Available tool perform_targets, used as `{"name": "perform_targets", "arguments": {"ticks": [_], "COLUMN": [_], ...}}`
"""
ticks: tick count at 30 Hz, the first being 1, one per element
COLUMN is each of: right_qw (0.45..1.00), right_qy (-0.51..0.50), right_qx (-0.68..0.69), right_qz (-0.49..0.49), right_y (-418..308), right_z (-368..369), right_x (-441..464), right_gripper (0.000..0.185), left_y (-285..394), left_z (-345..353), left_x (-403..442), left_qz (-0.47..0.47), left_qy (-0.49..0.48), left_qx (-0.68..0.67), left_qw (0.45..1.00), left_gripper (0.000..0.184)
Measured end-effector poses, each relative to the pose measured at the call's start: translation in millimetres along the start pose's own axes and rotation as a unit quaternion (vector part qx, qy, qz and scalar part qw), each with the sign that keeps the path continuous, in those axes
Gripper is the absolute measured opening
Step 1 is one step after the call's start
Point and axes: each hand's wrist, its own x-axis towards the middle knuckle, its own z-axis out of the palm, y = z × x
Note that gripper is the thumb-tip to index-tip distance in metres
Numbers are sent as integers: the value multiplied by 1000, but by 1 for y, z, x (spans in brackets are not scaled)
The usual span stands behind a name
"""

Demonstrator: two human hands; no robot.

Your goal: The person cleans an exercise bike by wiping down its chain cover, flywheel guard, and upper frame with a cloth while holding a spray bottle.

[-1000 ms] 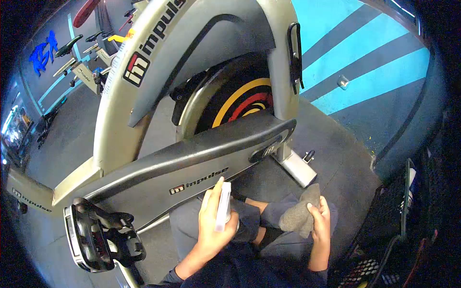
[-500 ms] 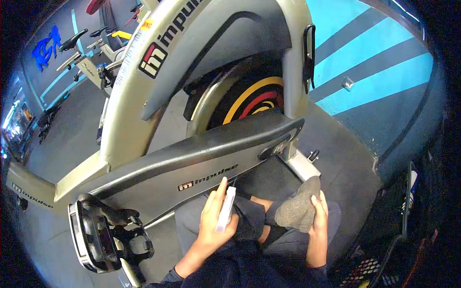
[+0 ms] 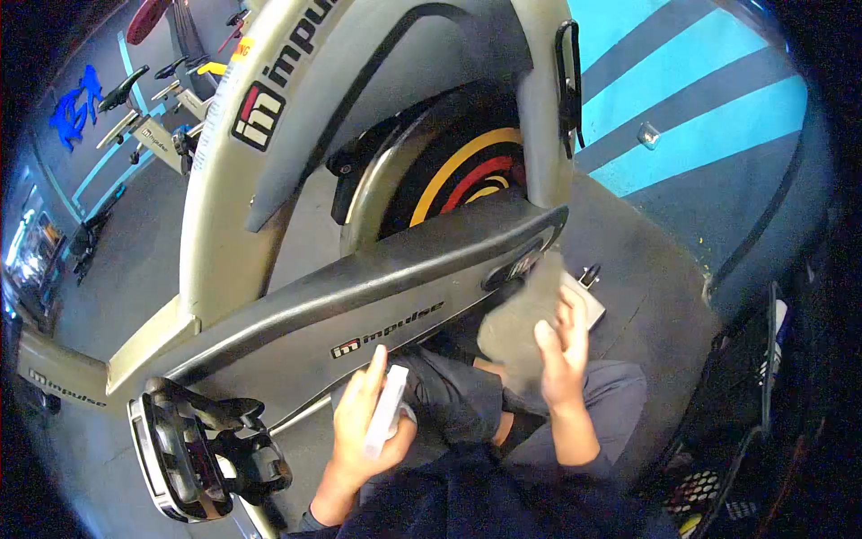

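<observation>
My left hand is closed around a slim white, partly see-through plastic object, held upright with the index finger stretched up beside it. What kind of thing it is, I cannot make out. A grey cloth, smeared by motion, is in my right hand, raised over my crossed legs. Behind both hands runs the grey lower cover of an exercise bike with "impulse" printed on it. Neither hand touches the bike.
A black pedal with a toe cage sticks out at the lower left. The bike's flywheel and its frame rise ahead. More bikes stand at the far left. A blue-striped wall is on the right, with dark mesh items below.
My right hand has lifted the cloth up and slightly left, toward the bike cover. My left hand has shifted left and a little down with the white object. The view has tilted slightly.
</observation>
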Motion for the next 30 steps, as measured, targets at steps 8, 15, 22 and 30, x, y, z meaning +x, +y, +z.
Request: {"name": "perform_targets", "arguments": {"ticks": [8, 15, 22, 30], "right_qw": [743, 786, 776, 780], "right_qy": [-59, -6, -16, -64], "right_qx": [-534, -450, -481, -547], "right_qz": [-398, -424, -407, -298], "right_y": [71, 101, 169, 137], "right_z": [54, 82, 64, 66], "right_x": [22, 30, -5, -16], "right_gripper": [65, 93, 73, 75], "left_y": [-28, -33, -33, -26], "left_z": [5, 6, 11, 15], "left_x": [-4, 10, 13, 16], "left_qz": [61, 49, -29, -37], "left_qy": [51, 28, -2, -27], "left_qx": [16, 18, 8, 28], "left_qw": [997, 998, 1000, 999], "left_gripper": [68, 68, 72, 71]}}
